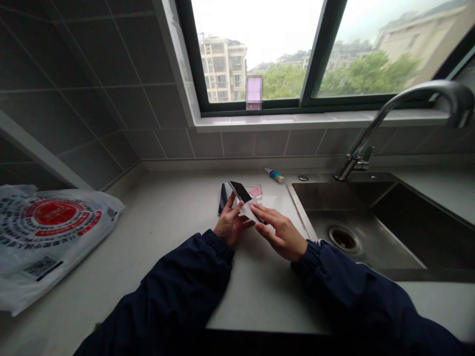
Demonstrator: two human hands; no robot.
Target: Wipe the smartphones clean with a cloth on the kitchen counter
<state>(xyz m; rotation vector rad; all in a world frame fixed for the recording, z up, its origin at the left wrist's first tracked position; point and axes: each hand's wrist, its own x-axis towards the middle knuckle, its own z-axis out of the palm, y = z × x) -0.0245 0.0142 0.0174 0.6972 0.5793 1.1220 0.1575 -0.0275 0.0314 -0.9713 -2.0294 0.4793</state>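
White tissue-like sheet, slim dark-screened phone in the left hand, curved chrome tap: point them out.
White tissue-like sheet [247, 209], head view: its middle.
Slim dark-screened phone [240, 192], head view: exposed part of its screen.
Curved chrome tap [346, 167], head view: its base.

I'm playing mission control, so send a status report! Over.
Left grip: holding phone. Right grip: fingers on pale sheet against it. Second phone lying close by.
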